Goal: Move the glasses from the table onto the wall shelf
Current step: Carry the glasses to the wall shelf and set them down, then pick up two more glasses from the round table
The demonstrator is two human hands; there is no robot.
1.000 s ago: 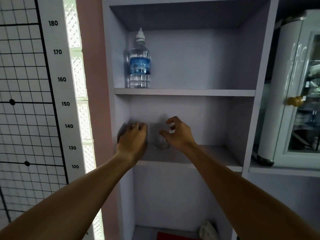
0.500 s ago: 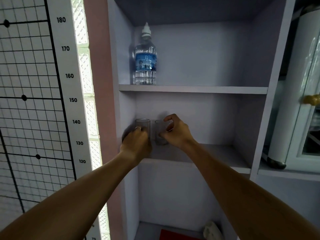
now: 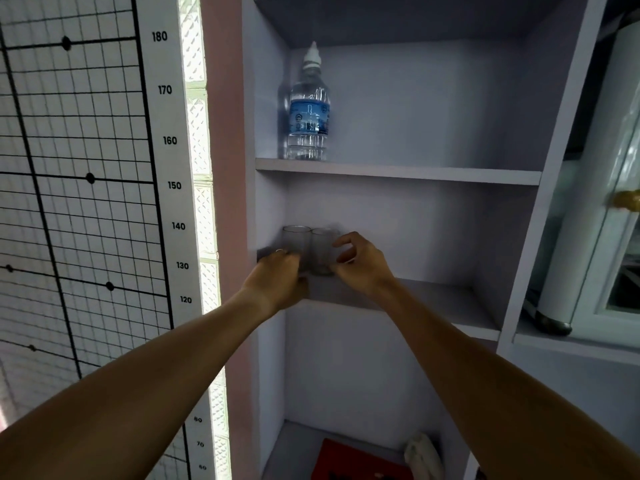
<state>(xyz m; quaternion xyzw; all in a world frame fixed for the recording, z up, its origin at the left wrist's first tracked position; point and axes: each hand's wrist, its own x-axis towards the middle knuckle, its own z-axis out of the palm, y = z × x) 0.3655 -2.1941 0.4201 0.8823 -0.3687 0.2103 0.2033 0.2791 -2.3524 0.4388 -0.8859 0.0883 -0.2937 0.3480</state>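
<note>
Glasses: two clear, straight-sided drinking glasses, the left glass [image 3: 296,241] and the right glass [image 3: 321,249], stand upright and touching each other at the left end of the middle board of the pale lilac wall shelf [image 3: 433,299], centre of the frame.
Left hand [image 3: 277,284]: low on the left glass, at the board's front corner; fingers curl toward the base, but whether they press the glass cannot be told.
Right hand [image 3: 360,268]: just right of the right glass; fingers [image 3: 343,239] are curled and spread apart, thumb and forefinger parted, pinching nothing.
Handling: judged light, rigid, smooth and brittle; thin walls probably chip if knocked together or against the side panel.
Where to hold: around the lower half of the wall, thumb opposite fingers; avoid the rim.
Risk: touching glasses may clink or tip if one is nudged sideways.
Task state: both glasses appear seated on the board; releasing seems all that is left.
Other item: clear plastic water bottle with blue label [image 3: 308,109] on the board above, upper centre, well apart.
</note>
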